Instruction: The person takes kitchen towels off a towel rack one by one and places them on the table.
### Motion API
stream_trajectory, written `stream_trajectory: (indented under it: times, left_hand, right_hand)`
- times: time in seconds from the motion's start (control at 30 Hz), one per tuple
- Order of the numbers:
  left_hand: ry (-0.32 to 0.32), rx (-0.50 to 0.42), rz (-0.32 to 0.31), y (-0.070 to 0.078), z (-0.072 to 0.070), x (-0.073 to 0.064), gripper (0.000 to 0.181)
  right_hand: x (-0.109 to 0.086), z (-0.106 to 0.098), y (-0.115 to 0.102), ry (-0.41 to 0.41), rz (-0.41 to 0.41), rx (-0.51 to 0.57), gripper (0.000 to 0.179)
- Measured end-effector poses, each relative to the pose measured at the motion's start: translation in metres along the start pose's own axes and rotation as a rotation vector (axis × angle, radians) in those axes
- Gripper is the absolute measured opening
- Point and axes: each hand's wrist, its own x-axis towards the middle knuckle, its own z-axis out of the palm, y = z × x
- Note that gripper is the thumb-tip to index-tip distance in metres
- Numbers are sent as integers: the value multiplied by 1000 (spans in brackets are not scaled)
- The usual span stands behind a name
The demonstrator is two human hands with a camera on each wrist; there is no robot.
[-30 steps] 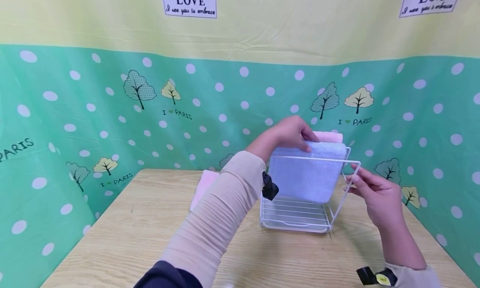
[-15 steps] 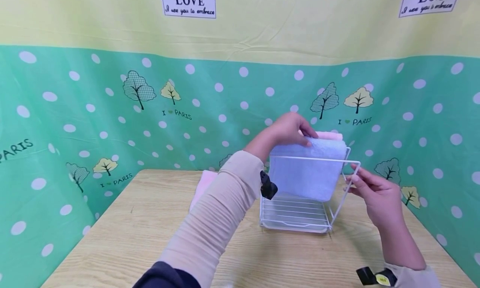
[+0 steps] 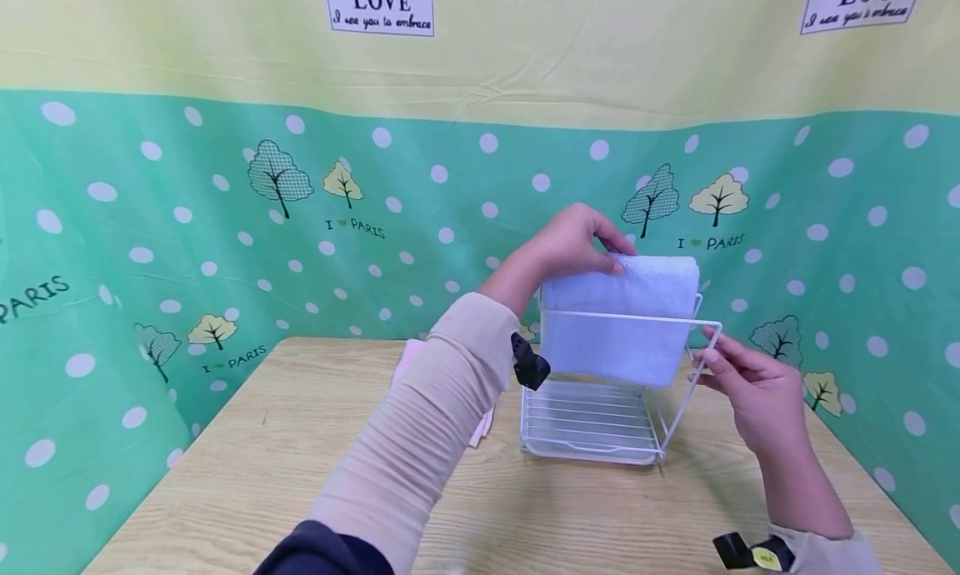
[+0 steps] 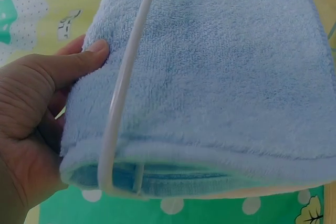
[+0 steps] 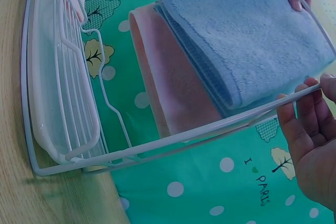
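My left hand (image 3: 573, 242) pinches a folded light-blue towel (image 3: 618, 342) by its top fold, thumb in front. In the left wrist view the thumb lies on the towel's terry face, beside a white bar. The towel hangs within the upper frame of a white wire rack (image 3: 630, 317), its lower edge above the slatted base. My right hand (image 3: 761, 392) grips the rack's right upright between thumb and fingers. Behind the blue towel, in the right wrist view, hangs a pink towel (image 5: 181, 77); the head view hides it.
The rack's slatted base holds a shallow tray (image 3: 592, 454) and stands on the wooden table (image 3: 247, 475). Left of it lies a pink cloth (image 3: 407, 357), partly behind my left sleeve. A green and yellow printed curtain (image 3: 465, 200) encloses the back and sides.
My left hand has risen, lifting the blue towel with it. The pink towel's top edge behind is now covered from the head view. The right hand and rack stay put.
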Motion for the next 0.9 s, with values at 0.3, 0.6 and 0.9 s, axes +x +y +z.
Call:
stream_trajectory:
  times: [0.3, 0.6, 0.9]
  left_hand:
    - [53, -106, -35, -4, -8, -7, 24]
    - [150, -242, -69, -9, -13, -16, 18]
    - [285, -331, -30, -16, -14, -26, 15]
  right_hand:
    - [-1, 0, 1, -15, -14, 22, 36]
    - [1, 0, 0, 1, -6, -30, 39]
    - [0, 0, -1, 1, 5, -38, 38]
